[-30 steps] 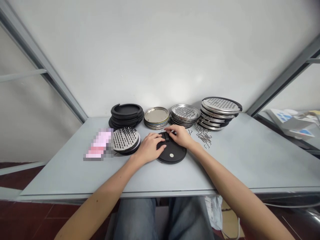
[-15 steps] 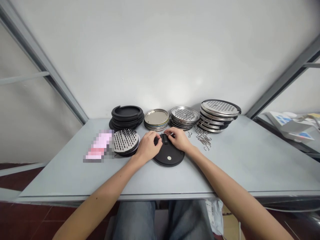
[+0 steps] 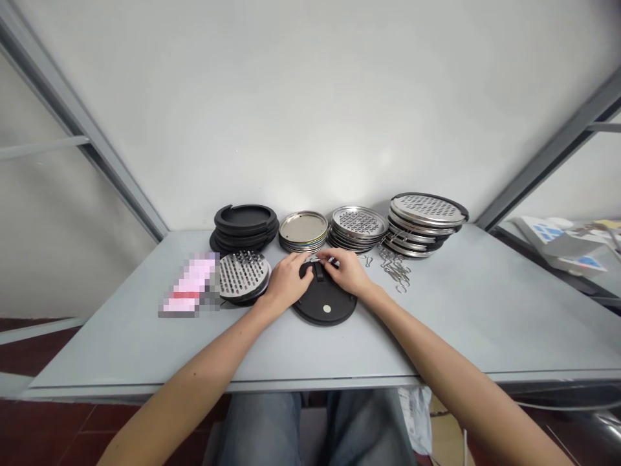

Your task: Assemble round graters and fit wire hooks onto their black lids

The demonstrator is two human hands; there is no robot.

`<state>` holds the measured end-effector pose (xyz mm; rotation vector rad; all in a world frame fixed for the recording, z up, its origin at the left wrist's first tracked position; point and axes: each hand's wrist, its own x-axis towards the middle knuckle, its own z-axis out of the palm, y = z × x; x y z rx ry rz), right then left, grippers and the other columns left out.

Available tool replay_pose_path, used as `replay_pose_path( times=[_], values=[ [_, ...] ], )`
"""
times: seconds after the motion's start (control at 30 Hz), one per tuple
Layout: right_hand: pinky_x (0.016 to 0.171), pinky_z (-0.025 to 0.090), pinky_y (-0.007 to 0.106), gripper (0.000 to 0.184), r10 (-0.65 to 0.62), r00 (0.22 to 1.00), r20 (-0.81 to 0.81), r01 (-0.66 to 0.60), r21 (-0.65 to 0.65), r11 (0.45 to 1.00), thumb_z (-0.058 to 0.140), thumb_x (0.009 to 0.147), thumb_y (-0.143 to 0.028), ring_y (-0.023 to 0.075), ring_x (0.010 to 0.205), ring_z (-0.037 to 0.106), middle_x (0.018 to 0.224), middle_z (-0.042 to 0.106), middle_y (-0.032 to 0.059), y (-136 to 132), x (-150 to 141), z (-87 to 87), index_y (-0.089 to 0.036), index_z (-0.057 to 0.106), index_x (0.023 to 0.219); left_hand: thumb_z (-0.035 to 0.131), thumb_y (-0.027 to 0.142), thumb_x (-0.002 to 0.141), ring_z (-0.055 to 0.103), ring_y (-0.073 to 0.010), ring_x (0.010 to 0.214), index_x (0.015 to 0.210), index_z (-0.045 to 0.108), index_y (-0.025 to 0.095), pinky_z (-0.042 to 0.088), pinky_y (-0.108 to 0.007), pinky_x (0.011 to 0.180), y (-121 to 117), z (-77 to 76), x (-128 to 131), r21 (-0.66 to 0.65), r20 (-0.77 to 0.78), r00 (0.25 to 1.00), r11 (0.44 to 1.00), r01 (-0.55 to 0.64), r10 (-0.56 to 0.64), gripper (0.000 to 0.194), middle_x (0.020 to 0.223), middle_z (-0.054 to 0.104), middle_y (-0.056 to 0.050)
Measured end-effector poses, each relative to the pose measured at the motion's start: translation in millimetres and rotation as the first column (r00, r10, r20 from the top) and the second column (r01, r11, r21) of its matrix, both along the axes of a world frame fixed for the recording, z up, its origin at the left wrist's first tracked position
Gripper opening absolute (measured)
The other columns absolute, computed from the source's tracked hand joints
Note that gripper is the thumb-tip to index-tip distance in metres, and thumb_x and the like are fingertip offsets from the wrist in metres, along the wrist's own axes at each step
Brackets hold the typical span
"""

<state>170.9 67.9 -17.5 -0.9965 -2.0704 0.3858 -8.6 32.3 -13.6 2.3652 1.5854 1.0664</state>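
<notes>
the left hand (image 3: 287, 281) and the right hand (image 3: 345, 270) are coming together over the top edge of a black disc (image 3: 326, 309), which is lying flat on the table (image 3: 121, 343) directly in front of the person. the narrow gap between the hands is closing compared with a second ago, and the disc is sitting slightly nearer the person than it was. the left hand is resting on the disc's upper left edge, its fingers lying just beside a raised black tab (image 3: 319, 272), though i cannot tell whether it is gripping the disc. the right fingertips (image 3: 334, 261) are pinching a small metal piece (image 3: 320, 260) at the tab, too small to identify. a loose pile of metal hooks (image 3: 394, 268) is lying just right of the right hand. a white dot (image 3: 326, 309) is showing on the disc's face. a round grater stack (image 3: 242, 275) is sitting left of the left hand, beside a pixelated pink object (image 3: 189, 285). black rings (image 3: 245, 223), plain steel discs (image 3: 303, 231), perforated plates (image 3: 359, 223) and oval graters (image 3: 427, 210) are standing in stacks along the table's far edge.
</notes>
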Motion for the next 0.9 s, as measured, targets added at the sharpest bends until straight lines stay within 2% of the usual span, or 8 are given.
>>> replay_pose_path(
  times=[0.17,0.3,0.53,0.9],
  values=[
    [0.079,0.049,0.032,0.020,-0.002,1.000,0.024,0.003,-0.017,1.000,0.055,0.083,-0.014,0.0192,0.084,0.065,0.092,0.072,0.0063,0.0,-0.2,0.6,-0.018,0.069,0.097,0.057,0.016,0.083,0.063,-0.0219,0.102,0.112,0.066,0.016,0.048,-0.035,0.095,3.4,-3.1,-2.2,-0.023,0.052,0.996,0.997,0.074,-0.073,0.030,0.110,0.068,-0.008],
    [0.079,0.049,0.031,0.021,0.029,0.999,0.028,-0.029,0.015,0.999,0.054,0.084,-0.012,0.0188,0.086,0.064,0.094,0.071,0.0065,-1.0,0.0,3.1,-0.018,0.071,0.095,0.058,0.013,0.082,0.064,-0.0225,0.102,0.110,0.067,0.015,0.048,-0.036,0.095,4.4,-2.8,-2.7,-0.034,0.066,0.993,0.995,0.096,-0.093,0.030,0.110,0.069,-0.008],
    [0.084,0.048,0.035,0.022,-0.010,0.996,0.084,0.005,0.052,0.999,0.058,0.084,-0.016,0.0217,0.090,0.063,0.097,0.074,0.0057,0.3,4.4,2.7,-0.020,0.074,0.098,0.060,0.014,0.082,0.062,-0.0239,0.105,0.115,0.065,0.014,0.048,-0.039,0.095,5.3,-2.9,-3.5,-0.035,0.049,0.994,0.994,0.104,-0.102,0.034,0.113,0.069,-0.010],
    [0.077,0.051,0.035,0.020,-0.049,0.998,0.045,0.047,0.048,0.998,0.061,0.081,-0.015,0.0219,0.084,0.061,0.084,0.074,0.0053,2.7,6.7,-2.1,-0.021,0.076,0.092,0.059,0.012,0.081,0.062,-0.0228,0.104,0.115,0.065,0.017,0.049,-0.038,0.094,5.1,-3.7,-3.2,-0.019,0.055,0.991,0.992,0.123,-0.122,0.035,0.112,0.069,-0.008]
  ],
)
